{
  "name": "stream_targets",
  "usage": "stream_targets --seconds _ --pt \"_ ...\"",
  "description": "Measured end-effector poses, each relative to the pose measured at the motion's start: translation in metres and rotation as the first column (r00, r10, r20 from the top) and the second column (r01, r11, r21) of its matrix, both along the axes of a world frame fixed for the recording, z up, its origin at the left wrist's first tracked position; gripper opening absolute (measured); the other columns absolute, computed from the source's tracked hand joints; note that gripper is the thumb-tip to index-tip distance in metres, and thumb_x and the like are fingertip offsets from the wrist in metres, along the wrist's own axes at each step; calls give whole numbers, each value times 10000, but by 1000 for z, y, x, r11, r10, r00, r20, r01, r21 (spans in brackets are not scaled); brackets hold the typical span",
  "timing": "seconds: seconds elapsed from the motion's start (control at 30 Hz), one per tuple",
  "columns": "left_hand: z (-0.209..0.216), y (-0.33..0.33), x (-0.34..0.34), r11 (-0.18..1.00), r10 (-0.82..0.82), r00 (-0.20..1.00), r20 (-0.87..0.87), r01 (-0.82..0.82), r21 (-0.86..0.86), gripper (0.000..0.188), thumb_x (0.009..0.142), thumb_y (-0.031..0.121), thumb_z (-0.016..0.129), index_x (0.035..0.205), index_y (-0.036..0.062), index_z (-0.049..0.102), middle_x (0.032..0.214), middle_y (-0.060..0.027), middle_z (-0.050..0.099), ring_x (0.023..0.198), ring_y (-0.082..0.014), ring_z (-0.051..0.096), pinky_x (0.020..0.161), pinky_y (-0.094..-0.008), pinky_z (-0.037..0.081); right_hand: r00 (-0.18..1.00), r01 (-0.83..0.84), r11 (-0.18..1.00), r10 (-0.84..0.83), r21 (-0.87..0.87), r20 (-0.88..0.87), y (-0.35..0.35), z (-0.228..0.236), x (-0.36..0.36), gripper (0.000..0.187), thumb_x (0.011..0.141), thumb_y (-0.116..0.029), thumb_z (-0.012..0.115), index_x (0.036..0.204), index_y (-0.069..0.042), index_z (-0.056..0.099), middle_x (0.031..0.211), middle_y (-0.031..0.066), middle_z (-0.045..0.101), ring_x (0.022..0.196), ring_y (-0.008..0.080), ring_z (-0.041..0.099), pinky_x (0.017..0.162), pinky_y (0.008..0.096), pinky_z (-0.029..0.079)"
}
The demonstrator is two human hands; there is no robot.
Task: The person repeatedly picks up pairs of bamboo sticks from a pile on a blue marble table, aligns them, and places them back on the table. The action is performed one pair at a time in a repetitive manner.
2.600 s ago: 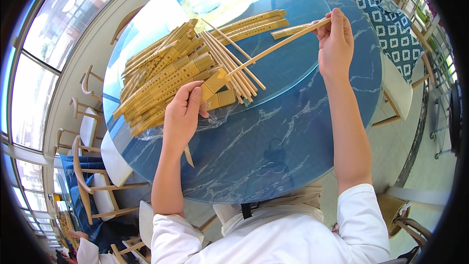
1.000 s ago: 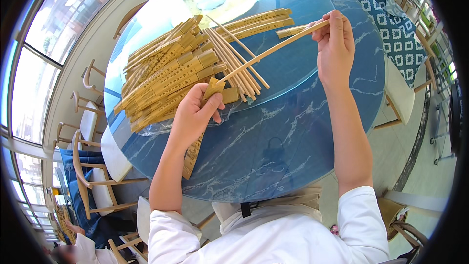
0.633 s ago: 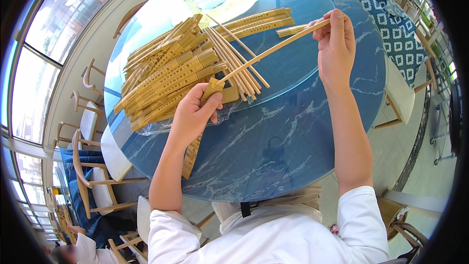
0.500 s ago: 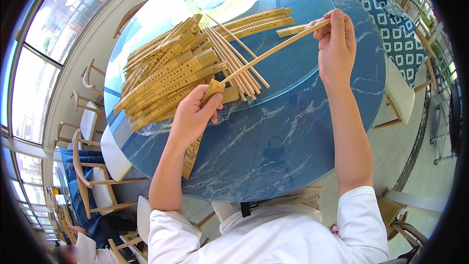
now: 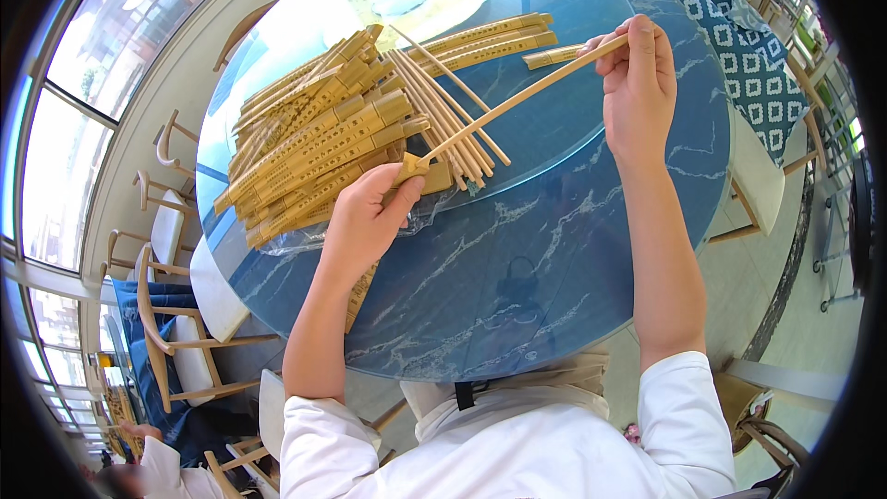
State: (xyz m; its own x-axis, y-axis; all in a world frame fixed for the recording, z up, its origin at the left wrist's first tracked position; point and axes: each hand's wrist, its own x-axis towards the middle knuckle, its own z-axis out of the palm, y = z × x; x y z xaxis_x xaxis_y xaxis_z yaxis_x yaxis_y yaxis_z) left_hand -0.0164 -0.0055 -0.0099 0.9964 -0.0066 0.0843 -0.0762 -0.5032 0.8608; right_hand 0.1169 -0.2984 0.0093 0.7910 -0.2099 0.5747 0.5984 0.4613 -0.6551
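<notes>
My left hand (image 5: 365,217) pinches the mouth of a gold-brown printed paper chopstick sleeve (image 5: 361,298), whose other end hangs below my wrist. Between thumb and fingers of my right hand (image 5: 639,83) is the upper end of the wooden chopsticks (image 5: 527,97); whether it is one or a pair I cannot tell. They slant down to the left, their lower tips at the sleeve's mouth. Just beyond my left hand lie a heap of similar sleeves (image 5: 314,143) and a bunch of loose wooden chopsticks (image 5: 439,111).
Several more sleeves (image 5: 490,40) lie behind the loose chopsticks, and one sleeve (image 5: 552,56) sits near my right hand. Clear plastic (image 5: 300,242) shows under the heap. The round blue marbled table (image 5: 554,240) has a glass turntable. Wooden chairs (image 5: 166,319) stand left; another person (image 5: 166,467) is lower left.
The sleeve in my left hand has shifted slightly up, so less of it hangs below my wrist. My right hand has barely moved.
</notes>
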Motion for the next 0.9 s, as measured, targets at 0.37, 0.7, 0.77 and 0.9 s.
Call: stream_targets --seconds 0.37,0.7,0.77,0.9 --pt "-2 3 2 1000 18 1000 -1 -18 12 247 1026 174 708 1200 -1 707 833 -18 671 662 -81 604 616 -257 520 999 -25 999 25 -32 21 -1 2 -1 300 1111 -342 578 965 -80 576 774 25 582 716 99 554 718 258 488" --pt "3 -1 -2 1000 -9 999 -42 9 1 246 1060 180 660 1199 -16 711 912 -23 726 708 -76 644 654 -227 523 1000 -12 1000 12 -17 6 -1 5 -2 312 1101 -348 599 940 -81 582 764 25 599 696 94 562 685 243 471" --pt "2 1 -2 998 -52 999 -12 52 21 259 1067 186 650 1202 -26 712 970 -41 752 755 -88 681 691 -238 541 1000 2 1000 -2 -17 3 -1 6 -3 311 1094 -347 612 931 -84 585 760 21 605 689 85 558 676 230 461" --pt "1 2 -1 997 -76 995 -63 74 -34 290 1080 194 629 1225 -44 709 1064 -66 779 848 -112 729 762 -255 560 999 41 999 -42 -30 -13 -2 5 -2 298 1078 -337 647 913 -93 596 735 5 604 662 60 535 652 208 440"
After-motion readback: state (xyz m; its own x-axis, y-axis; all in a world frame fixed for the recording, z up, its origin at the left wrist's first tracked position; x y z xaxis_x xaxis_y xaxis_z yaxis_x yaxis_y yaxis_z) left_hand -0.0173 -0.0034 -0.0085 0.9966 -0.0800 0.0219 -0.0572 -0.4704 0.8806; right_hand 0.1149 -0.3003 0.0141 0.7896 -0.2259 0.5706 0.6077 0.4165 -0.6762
